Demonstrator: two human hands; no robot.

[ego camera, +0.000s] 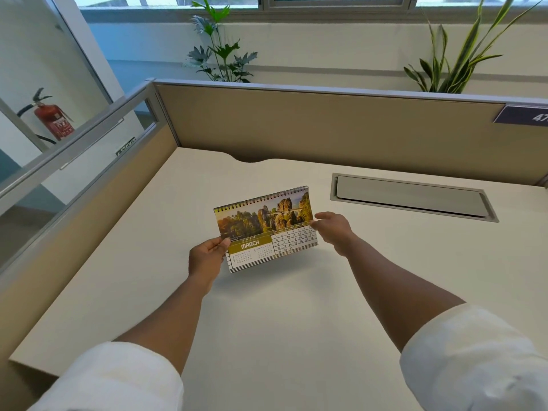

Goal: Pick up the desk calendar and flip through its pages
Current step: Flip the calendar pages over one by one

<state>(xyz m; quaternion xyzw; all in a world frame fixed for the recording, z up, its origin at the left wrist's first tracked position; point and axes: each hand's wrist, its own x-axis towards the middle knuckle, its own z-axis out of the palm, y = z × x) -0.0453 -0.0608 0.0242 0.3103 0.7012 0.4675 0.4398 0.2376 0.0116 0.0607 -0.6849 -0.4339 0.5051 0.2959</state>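
The desk calendar [265, 229] is a small spiral-bound one, held up above the white desk [267, 307] near its middle. Its front page shows a rocky landscape photo, the word MARCH and a date grid. My left hand [207, 258] pinches its lower left edge, thumb on the front. My right hand [333, 228] grips the right edge with fingertips on the page. The wire binding runs along the top, tilted up to the right.
Beige partition walls [311, 129] close the desk at the back and left. A grey cable-tray lid [412, 197] is set into the desk at the right rear. Plants [219, 54] stand behind the partition. A red fire extinguisher [53, 120] shows through glass at left.
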